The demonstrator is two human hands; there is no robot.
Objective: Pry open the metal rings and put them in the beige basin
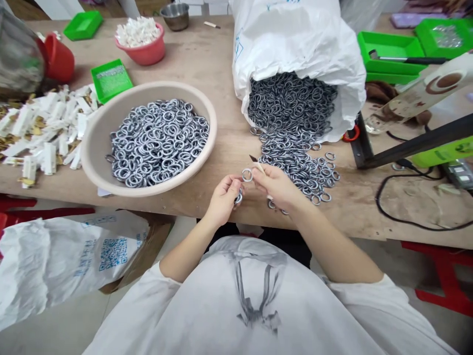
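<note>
At the near edge of the wooden worktop (221, 64), just in front of the person's body, both hands meet over a single metal ring (247, 174). The right hand (275, 186) pinches this ring between fingertips and also carries a slim pointed tool (255, 162), whose dark tip juts up past the ring, apparently so the tip can work at it. The left hand (223, 197) is curled narrow around a few more rings (238, 198), kept tucked in the palm so they stay within reach. Close to the right hand a loose pile of rings (295, 158) spills from the mouth of a white sack (295, 44) lying on its side, which puts the supply within easy reach of that hand. To the left of the hands stands a wide beige basin (207, 106) filled with similar rings, near enough for the left hand to drop pieces into it. Farther left lie scattered white and gold small parts (48, 133), with a pink bowl (148, 52) of white pieces and green trays (111, 79) behind. A black cable (384, 197) loops on the right.
</note>
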